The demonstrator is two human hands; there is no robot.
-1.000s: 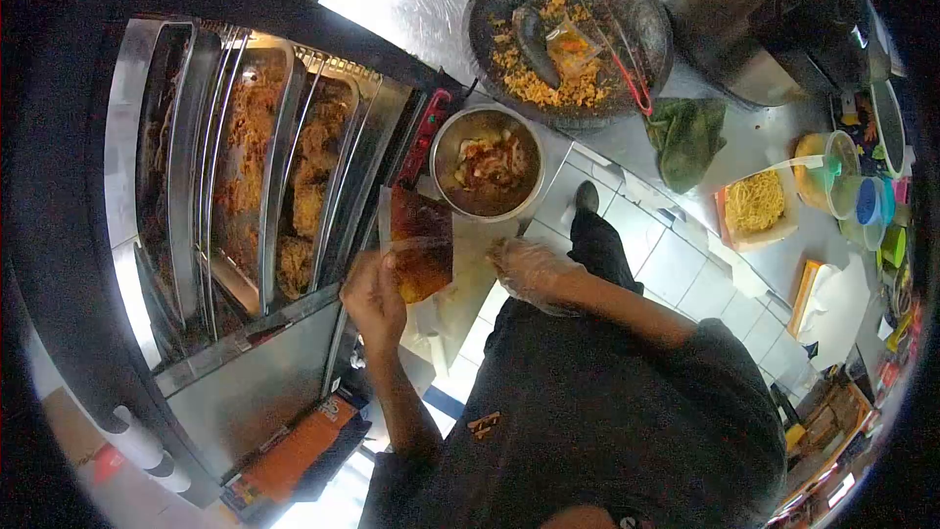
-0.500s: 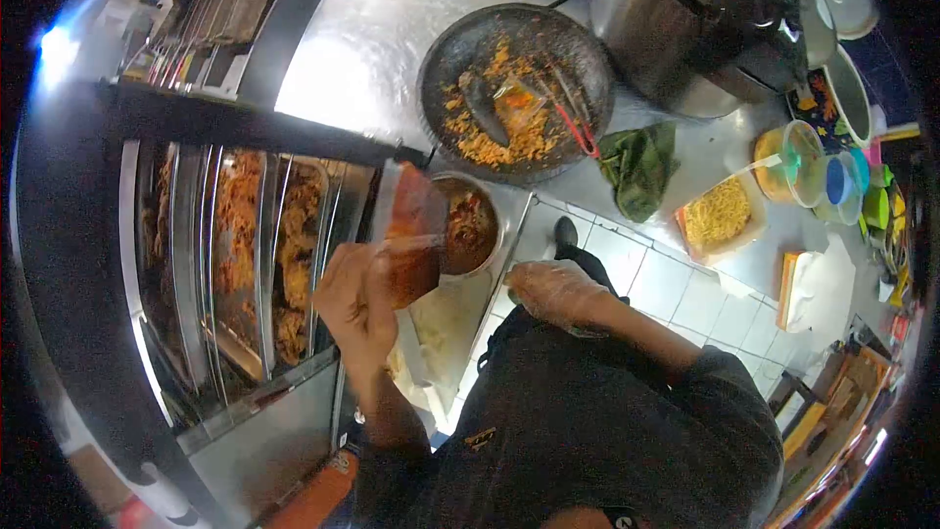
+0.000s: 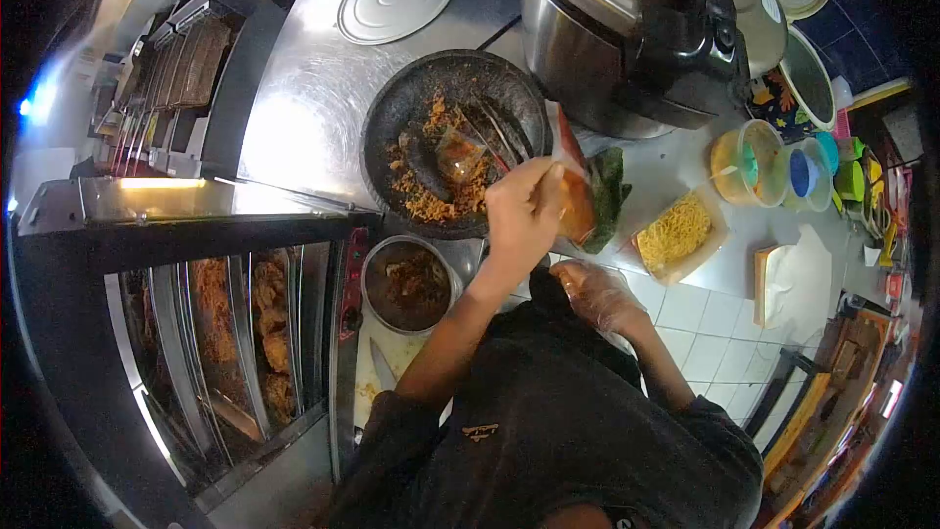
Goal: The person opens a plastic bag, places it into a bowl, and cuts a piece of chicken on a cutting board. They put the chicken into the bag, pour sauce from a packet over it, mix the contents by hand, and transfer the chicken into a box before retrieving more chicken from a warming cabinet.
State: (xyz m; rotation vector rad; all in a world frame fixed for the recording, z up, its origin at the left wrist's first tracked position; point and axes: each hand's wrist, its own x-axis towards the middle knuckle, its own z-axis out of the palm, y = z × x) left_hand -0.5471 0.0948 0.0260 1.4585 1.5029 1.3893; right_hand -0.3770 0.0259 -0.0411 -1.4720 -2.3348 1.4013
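Observation:
My bare left hand (image 3: 524,208) pinches the top of a clear plastic bag of red-orange sauce (image 3: 576,191), which hangs over the worktop beside the stone mortar (image 3: 388,103). Inside the mortar lie a dark pestle (image 3: 424,174), ground orange-brown paste (image 3: 431,208), a small clear packet (image 3: 458,155) and tongs (image 3: 507,129). My right hand (image 3: 602,299), in a thin clear plastic glove, is held low in front of my body, above the tiled floor. Its fingers are curled together, with nothing showing in them. Behind the sauce bag lies a green cloth (image 3: 611,198).
A metal bowl of dark sauce (image 3: 370,284) and a knife (image 3: 382,364) sit near the heated display case (image 3: 225,235). A large steel cooker (image 3: 573,44) stands behind the mortar. To the right are a container of yellow noodles (image 3: 674,237), plastic tubs (image 3: 746,162) and white wrapping paper (image 3: 798,284).
My left hand has carried the sauce bag from above the metal bowl rightward, past the mortar to near the green cloth. My view has shifted; my right hand stays low near my body.

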